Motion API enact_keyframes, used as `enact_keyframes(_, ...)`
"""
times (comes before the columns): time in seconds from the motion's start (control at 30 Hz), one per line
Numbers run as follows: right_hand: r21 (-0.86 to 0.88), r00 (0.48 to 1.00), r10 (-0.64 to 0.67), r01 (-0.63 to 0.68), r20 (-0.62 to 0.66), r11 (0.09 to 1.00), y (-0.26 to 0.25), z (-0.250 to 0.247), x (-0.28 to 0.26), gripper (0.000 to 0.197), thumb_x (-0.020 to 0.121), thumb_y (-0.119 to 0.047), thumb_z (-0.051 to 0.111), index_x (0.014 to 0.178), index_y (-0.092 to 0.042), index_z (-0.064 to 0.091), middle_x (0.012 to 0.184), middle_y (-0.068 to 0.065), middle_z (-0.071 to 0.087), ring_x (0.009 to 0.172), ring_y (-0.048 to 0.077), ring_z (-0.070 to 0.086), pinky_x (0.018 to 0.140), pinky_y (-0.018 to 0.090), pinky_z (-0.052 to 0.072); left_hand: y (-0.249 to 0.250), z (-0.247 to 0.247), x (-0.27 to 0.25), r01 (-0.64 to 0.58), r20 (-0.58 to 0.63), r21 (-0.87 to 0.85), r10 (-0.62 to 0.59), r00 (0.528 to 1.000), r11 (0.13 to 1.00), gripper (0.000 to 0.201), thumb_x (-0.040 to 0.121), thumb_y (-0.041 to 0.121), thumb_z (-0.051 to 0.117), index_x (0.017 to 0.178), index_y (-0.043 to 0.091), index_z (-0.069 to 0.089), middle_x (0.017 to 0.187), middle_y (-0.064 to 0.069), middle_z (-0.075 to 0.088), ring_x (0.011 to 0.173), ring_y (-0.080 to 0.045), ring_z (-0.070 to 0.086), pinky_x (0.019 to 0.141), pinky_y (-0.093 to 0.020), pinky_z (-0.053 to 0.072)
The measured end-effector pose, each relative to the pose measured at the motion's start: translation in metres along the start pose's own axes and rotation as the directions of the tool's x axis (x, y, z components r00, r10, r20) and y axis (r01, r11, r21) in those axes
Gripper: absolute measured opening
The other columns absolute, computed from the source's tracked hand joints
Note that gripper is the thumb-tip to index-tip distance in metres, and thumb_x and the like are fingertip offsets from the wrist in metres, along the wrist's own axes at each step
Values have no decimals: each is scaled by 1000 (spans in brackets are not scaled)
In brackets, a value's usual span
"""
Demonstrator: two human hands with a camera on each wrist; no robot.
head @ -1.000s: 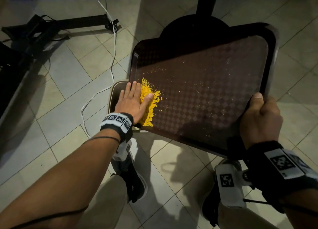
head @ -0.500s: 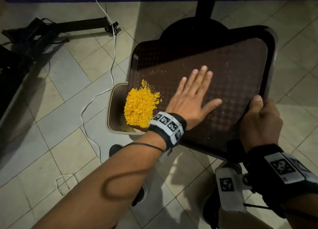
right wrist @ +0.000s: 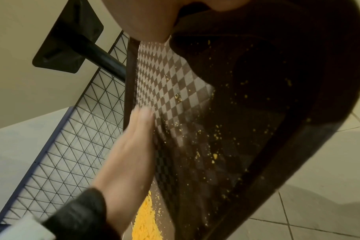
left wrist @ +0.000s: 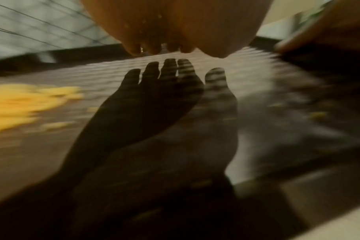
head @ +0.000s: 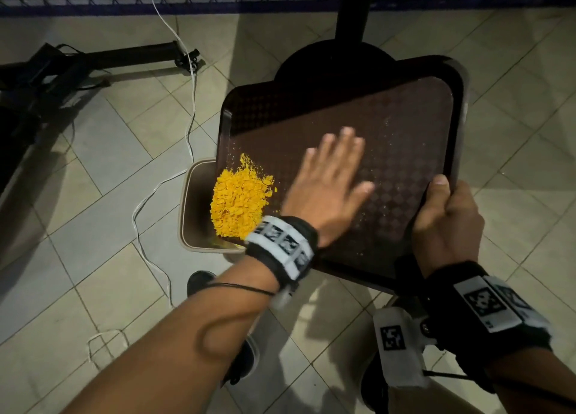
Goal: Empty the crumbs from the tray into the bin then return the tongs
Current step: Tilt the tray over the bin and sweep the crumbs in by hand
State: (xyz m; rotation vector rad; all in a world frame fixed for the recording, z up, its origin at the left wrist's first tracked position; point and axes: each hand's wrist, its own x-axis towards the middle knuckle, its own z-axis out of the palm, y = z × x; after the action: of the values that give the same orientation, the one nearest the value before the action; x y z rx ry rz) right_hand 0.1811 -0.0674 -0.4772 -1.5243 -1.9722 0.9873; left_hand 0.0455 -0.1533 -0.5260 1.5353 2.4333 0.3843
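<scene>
While our right hand is gripping the tray at four o'clock, our flat-fingered, empty left hand is risking flicking crumbs at nine o'clock past the bin.

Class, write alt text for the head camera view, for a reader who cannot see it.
A person's left hand, fingers straight, lies over a dark tray that the right hand grips by its near corner. A heap of yellow crumbs sits at the tray's left edge, above a brown bin on the tiled floor.
</scene>
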Motion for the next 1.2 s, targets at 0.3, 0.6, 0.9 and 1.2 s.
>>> enact_keyframes(0.3,10,998,64,-64,2,998,1,-3,3,36,104,-32,30,103,-4,53,82,1,48,63,14,42,63,22,27,-27,21,0,143,46,43,-145,988,989,72,98,62,3,155,21,-14,163,1,-19,150,-17,-16,122,-44,-2)
enact_keyframes(0.6,48,1000,-14,15,-14,999,-1,0,-1,32,104,-28,33,91,-3,48,63,-6,42,54,14,38,55,25,21,-22,13,-34,169,69,-19,-168,983,985,72,99,59,8,156,19,-10,163,-1,-17,150,-18,-16,122,-40,-5)
enact_keyframes(0.9,42,1000,-15,15,-1,999,-1,1,-2,35,104,-29,33,98,0,52,71,0,45,59,18,37,55,21,24,1,39,-43,103,71,-53,-99,993,993,74,98,62,10,155,20,-11,163,0,-19,149,-18,-20,122,-43,-2)
enact_keyframes(1.2,52,1000,3,-3,11,999,-3,-3,-1,34,104,-28,33,97,0,51,65,-12,41,57,1,39,53,22,22,-18,20,-43,139,40,-42,-138,990,989,76,97,62,7,155,17,-8,163,-3,-16,150,-19,-16,123,-41,0)
